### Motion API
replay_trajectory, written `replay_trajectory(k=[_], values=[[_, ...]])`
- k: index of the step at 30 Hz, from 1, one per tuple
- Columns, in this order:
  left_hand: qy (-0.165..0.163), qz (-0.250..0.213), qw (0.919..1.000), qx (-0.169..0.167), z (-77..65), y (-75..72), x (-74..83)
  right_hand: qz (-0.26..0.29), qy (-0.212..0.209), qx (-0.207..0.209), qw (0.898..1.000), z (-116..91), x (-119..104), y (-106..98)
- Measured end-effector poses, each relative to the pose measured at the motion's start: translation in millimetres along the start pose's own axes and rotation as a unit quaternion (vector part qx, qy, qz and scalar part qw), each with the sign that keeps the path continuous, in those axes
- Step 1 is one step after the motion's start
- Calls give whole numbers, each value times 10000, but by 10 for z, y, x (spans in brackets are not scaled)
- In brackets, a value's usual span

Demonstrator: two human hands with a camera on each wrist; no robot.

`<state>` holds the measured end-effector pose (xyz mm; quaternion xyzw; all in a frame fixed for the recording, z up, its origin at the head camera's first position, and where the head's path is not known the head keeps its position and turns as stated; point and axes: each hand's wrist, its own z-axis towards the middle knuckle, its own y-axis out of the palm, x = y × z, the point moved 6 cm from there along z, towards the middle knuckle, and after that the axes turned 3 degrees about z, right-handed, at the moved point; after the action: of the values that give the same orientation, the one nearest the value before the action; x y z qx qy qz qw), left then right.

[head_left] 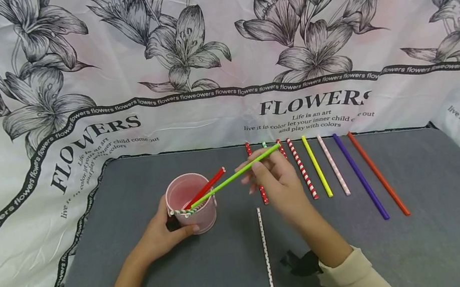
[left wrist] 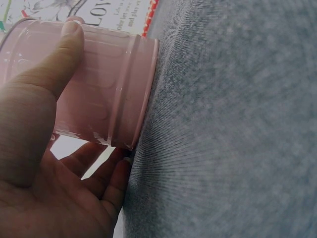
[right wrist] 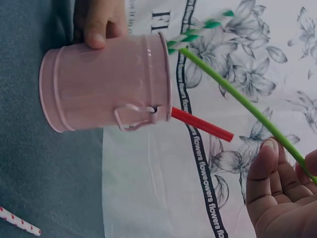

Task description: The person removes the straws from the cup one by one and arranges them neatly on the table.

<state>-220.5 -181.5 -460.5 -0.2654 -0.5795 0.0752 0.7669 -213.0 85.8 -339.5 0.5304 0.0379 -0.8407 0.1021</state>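
My left hand [head_left: 161, 236] holds a small pink bucket [head_left: 206, 218] on the dark tabletop, thumb against its near side. A red straw [head_left: 206, 187] leans inside the bucket. A green-and-white striped straw [right wrist: 198, 33] also sticks out of its mouth in the right wrist view. My right hand [head_left: 280, 188] pinches a lime green straw [head_left: 235, 175] near its upper end. The straw's lower end is at the bucket's rim. In the left wrist view the thumb lies along the bucket wall [left wrist: 99, 94], with the other fingers partly hidden behind and below it.
Right of the bucket lie a red dotted straw [head_left: 263, 196], a red-and-white striped straw [head_left: 302, 169], and yellow [head_left: 317, 167], pale pink [head_left: 333, 165], purple [head_left: 361, 176] and orange [head_left: 378, 173] straws. A white dotted straw [head_left: 267, 259] lies nearer. Flowered cloth [head_left: 207, 117] hangs behind.
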Motion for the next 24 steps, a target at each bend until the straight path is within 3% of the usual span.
replay_trajectory(k=[6,9,24], values=[[351,134,9993,94,18,9,5,459,105,238,9986,1,0,-123],[350,87,9993,102,22,6,5,509,192,247,9982,-7,21,-154],[362,66,9993,91,14,1,17,-602,587,-71,9964,-145,202,-326]])
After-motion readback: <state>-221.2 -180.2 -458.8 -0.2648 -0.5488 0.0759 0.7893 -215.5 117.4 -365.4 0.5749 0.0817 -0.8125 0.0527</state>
